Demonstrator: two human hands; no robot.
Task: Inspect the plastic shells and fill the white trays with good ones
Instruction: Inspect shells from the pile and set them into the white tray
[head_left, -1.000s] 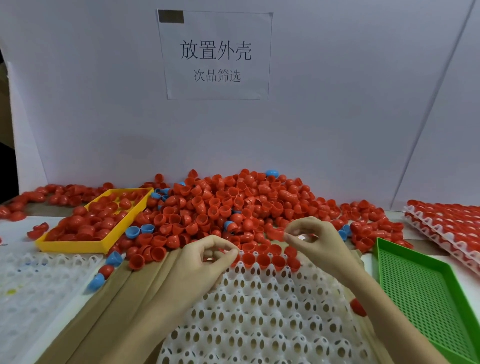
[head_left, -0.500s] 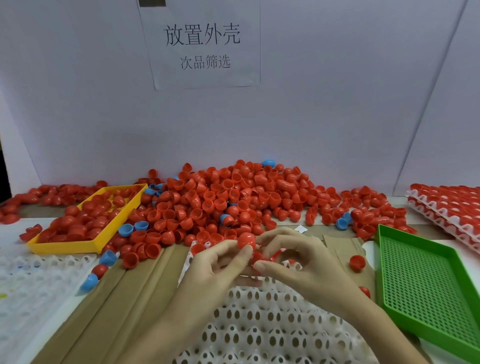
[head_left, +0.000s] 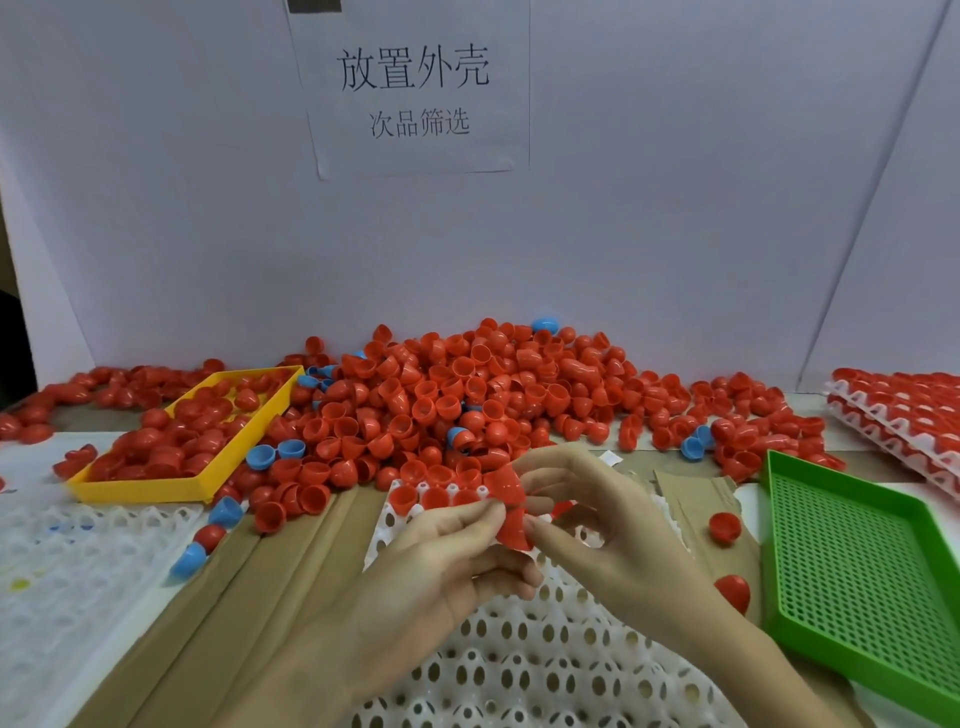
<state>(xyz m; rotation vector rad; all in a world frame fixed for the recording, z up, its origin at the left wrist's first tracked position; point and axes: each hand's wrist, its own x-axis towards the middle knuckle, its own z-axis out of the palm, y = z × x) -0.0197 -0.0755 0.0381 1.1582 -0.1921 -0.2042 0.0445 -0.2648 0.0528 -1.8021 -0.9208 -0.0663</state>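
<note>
Both hands — left hand (head_left: 441, 561), right hand (head_left: 597, 525) — pinch red shells (head_left: 511, 506) (above white tray (head_left: 519, 670)).

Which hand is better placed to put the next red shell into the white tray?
Left hand, probably: it pinches a red shell directly above the white tray; the right hand holds another higher.

Bright, even indoor light; wide-angle view with soft edges.

Light falls diffusely from above and in front, so the white wall (head_left: 675, 234) reads flat with a faint bluish cast and no hard shadows. The hands throw only weak, soft shade on the white tray (head_left: 519, 660). Small glints sit on the red shells (head_left: 467, 395). The sign (head_left: 415, 88) is crisp at centre. Straight lines bow toward the corners, and the green tray (head_left: 857, 571) and the left edge look slightly smeared. Overall detail is a little soft.
</note>
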